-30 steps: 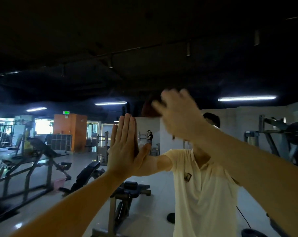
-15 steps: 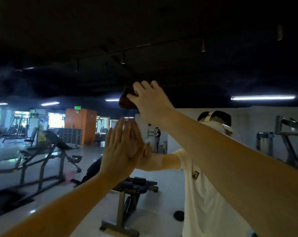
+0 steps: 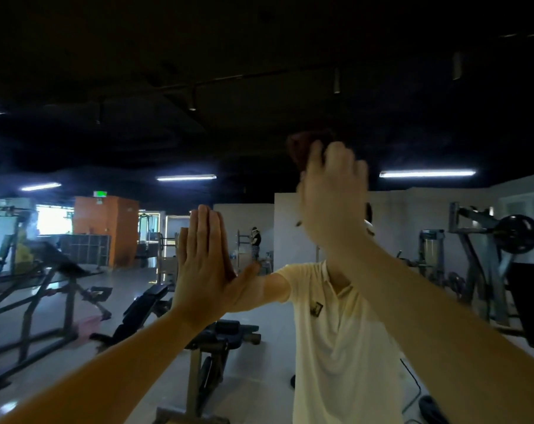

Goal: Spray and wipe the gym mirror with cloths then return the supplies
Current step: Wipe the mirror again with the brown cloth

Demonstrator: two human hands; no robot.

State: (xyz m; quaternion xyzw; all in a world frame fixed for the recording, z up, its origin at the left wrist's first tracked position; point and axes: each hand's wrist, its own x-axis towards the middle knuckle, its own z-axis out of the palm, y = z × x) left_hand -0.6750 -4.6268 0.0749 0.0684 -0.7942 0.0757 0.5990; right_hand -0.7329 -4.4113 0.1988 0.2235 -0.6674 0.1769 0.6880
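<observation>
Brown cloth (image 3: 304, 149) sweeps rightward across the glass.
Curled round it, the right hand (image 3: 333, 206) rides high on the mirror (image 3: 137, 301), farther than a moment ago from the flat left hand (image 3: 203, 264) braced there. The hands are apart and wiping looks unfinished.

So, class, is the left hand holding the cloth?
No: the left hand lies flat and empty on the mirror, while the right hand holds the dark cloth higher up.

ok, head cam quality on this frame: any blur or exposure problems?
Head view: the right hand and its dark cloth are motion-smeared, the left hand is fairly sharp. Head view: the ceiling is near black, so the cloth barely stands out; the far-left windows are blown out.
</observation>
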